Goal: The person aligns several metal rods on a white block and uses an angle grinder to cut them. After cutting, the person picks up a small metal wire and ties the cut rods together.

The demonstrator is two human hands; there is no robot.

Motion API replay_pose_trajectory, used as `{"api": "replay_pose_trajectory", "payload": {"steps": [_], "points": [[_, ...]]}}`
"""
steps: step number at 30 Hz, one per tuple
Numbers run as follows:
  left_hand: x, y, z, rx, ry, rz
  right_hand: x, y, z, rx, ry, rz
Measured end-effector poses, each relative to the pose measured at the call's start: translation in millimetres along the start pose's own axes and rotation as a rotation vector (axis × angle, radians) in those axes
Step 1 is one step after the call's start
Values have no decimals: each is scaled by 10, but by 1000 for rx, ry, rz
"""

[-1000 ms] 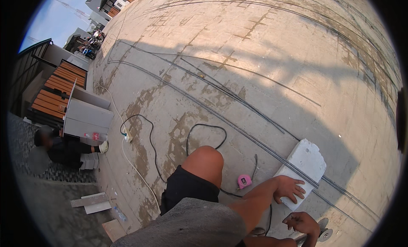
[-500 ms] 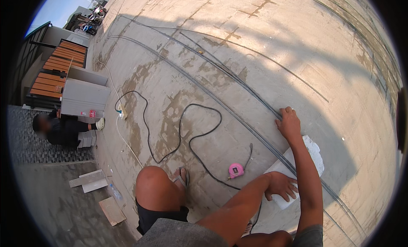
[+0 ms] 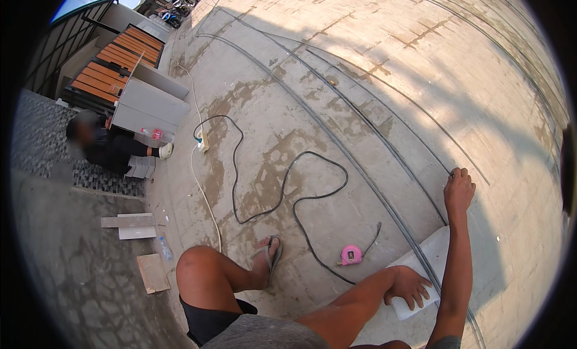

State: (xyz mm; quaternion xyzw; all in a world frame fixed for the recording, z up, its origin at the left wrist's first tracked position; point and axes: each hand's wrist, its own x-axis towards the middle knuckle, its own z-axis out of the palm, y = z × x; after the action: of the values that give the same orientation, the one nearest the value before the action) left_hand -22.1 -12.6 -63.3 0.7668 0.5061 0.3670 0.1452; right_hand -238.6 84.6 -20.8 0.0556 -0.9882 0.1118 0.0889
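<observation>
My right hand (image 3: 459,191) is closed around the near end of a thin steel rod (image 3: 415,140). That rod lies apart from a pair of rods (image 3: 384,141) to its left. Fingers spread, my left hand (image 3: 410,287) rests flat on a white block (image 3: 431,244), beside a bundle of long steel rods (image 3: 354,162) that crosses over the block. Left of the block, a pink tape measure (image 3: 351,254) lies on the concrete, with a short dark rod piece (image 3: 372,239) next to it.
A black cable (image 3: 282,198) winds across the concrete to a power strip (image 3: 203,141). Another person (image 3: 111,150) sits at the left near a grey box (image 3: 150,105). Boards (image 3: 153,273) and a plastic bottle (image 3: 164,248) lie at the lower left. More rods (image 3: 511,63) stretch along the far right.
My right hand has moved right, carrying one rod's end away from the others. My left hand stays on the white block. The whole view has shifted and turned slightly.
</observation>
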Motion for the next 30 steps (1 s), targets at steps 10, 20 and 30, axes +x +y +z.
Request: {"api": "replay_pose_trajectory", "payload": {"steps": [10, 20, 30], "points": [[71, 28, 15, 81, -90, -37, -470, -302, 402, 110, -240, -261], [50, 32, -15, 37, -12, -25, -403, -382, 595, 87, -232, -243], [54, 58, -14, 11, -26, -57, -450, -299, 425, -3, -256, -342]]}}
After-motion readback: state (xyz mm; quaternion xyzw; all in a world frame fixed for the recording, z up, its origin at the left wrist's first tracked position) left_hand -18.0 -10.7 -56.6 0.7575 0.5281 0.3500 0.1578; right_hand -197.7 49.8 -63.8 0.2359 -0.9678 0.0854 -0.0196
